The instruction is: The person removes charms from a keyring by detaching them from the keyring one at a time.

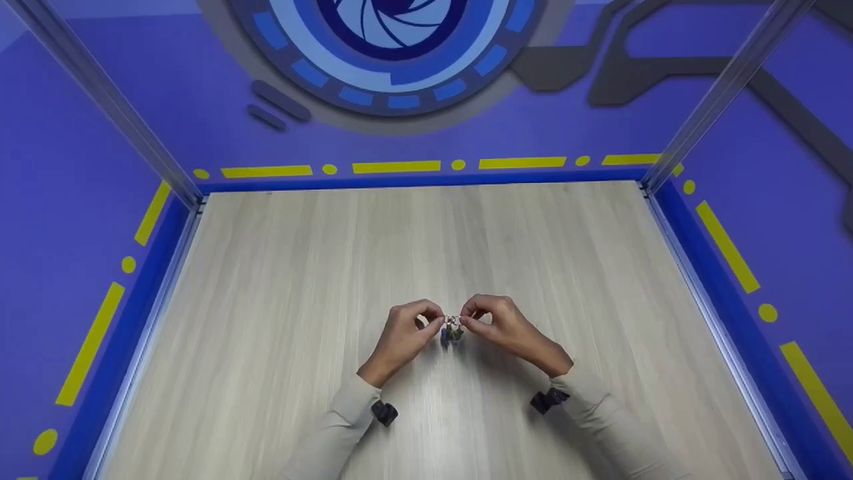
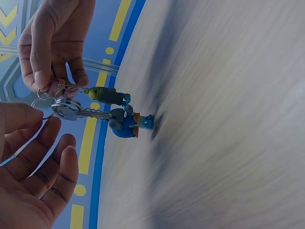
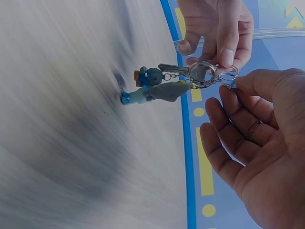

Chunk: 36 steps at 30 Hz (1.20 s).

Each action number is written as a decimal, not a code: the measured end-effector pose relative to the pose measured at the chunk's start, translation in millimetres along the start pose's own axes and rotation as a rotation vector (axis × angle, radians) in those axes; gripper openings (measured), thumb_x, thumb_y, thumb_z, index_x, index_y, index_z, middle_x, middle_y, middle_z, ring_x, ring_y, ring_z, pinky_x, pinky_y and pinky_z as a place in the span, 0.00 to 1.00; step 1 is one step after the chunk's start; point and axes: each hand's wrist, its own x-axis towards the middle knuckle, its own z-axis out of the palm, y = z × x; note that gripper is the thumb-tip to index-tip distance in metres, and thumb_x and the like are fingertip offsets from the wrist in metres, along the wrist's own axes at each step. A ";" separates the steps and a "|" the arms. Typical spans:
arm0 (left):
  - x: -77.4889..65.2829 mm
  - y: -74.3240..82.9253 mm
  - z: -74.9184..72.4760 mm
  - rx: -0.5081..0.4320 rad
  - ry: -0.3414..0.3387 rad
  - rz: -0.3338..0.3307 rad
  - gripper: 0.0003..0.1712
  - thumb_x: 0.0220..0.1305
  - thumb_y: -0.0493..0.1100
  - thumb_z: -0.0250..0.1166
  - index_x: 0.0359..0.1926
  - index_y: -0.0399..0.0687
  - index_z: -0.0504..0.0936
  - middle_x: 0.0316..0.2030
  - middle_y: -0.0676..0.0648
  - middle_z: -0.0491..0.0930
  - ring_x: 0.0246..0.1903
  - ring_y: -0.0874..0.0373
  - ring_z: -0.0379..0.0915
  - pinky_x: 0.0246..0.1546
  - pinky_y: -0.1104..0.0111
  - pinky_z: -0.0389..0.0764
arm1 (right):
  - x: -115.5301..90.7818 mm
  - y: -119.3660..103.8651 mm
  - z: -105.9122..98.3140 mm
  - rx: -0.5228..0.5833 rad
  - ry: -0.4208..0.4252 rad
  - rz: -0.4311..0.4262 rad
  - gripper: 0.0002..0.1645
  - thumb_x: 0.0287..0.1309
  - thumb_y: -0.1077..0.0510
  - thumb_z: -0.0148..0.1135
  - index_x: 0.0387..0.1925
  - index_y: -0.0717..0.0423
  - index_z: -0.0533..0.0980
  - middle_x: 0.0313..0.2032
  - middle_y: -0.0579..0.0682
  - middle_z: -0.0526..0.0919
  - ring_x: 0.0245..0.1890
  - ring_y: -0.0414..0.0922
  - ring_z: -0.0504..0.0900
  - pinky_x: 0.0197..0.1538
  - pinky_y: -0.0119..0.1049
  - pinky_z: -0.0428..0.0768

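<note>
Above the wooden table hangs a key ring (image 2: 46, 98), held between both hands. My left hand (image 1: 405, 332) pinches one side of it between thumb and index finger, its other fingers loosely bent in the left wrist view. From the opposite side, the thumb and fingertips of my right hand (image 1: 504, 327) pinch the ring too. A silver key (image 3: 173, 69) dangles from the rings. Beside it hang two small figurine charms on chains: one with a green head and dark body (image 2: 110, 96), the other grey and blue (image 2: 125, 126). Their feet point down toward the tabletop.
The light wood table (image 1: 426, 253) is bounded by blue walls (image 1: 166, 100) with yellow dashes at the back and sides. Metal rails (image 1: 720, 333) run along its edges. Black wrist cameras (image 1: 384, 413) sit on both sleeves.
</note>
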 end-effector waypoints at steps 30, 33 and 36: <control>-4.3 0.3 -6.8 0.048 0.079 0.021 0.04 0.73 0.36 0.75 0.40 0.49 0.94 0.36 0.58 0.90 0.38 0.63 0.84 0.38 0.67 0.86 | -12.7 6.6 7.4 -0.001 0.121 0.007 0.05 0.72 0.66 0.72 0.37 0.55 0.86 0.35 0.46 0.90 0.35 0.42 0.87 0.42 0.38 0.86; -5.4 0.5 -10.5 0.052 0.080 -0.005 0.04 0.73 0.35 0.75 0.41 0.49 0.94 0.37 0.57 0.90 0.38 0.62 0.85 0.39 0.67 0.86 | -18.2 6.2 0.5 0.004 0.105 0.067 0.05 0.72 0.65 0.73 0.37 0.54 0.86 0.34 0.45 0.90 0.35 0.41 0.86 0.44 0.36 0.85; -6.3 1.6 -14.3 0.052 0.083 -0.024 0.04 0.72 0.34 0.75 0.41 0.47 0.93 0.38 0.57 0.90 0.39 0.61 0.85 0.39 0.66 0.87 | -22.8 7.0 -7.5 -0.008 0.076 0.113 0.05 0.71 0.64 0.73 0.37 0.53 0.86 0.35 0.43 0.89 0.36 0.40 0.86 0.45 0.36 0.85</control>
